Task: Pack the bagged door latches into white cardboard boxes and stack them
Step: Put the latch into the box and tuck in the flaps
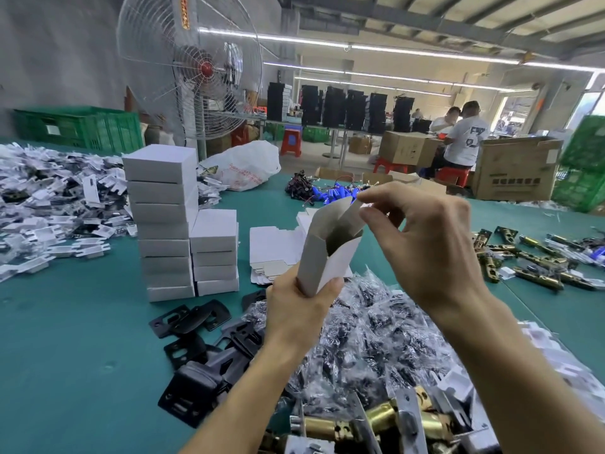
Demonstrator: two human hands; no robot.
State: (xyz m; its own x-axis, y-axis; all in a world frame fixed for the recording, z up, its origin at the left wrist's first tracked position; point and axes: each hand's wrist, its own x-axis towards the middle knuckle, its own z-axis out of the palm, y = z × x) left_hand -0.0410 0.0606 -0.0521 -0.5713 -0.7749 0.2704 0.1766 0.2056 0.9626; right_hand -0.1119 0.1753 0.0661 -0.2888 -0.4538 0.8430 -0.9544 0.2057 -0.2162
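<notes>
Gripping the lower end of the white cardboard box (327, 257) at frame centre, the left hand (294, 309) curls fingers and thumb round it. The box is tilted, open mouth up. Right of centre, the right hand (425, 244) pinches the top flap (352, 211) between thumb and forefinger, its other fingers loosely curled. Bagged door latches (376, 339) lie heaped just below the box on the green table (65, 339). Two stacks of closed boxes (163, 224) stand centre left, well apart from both hands.

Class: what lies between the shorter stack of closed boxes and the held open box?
Head view: a pile of flat, unfolded box blanks lies there on the green table.
</notes>
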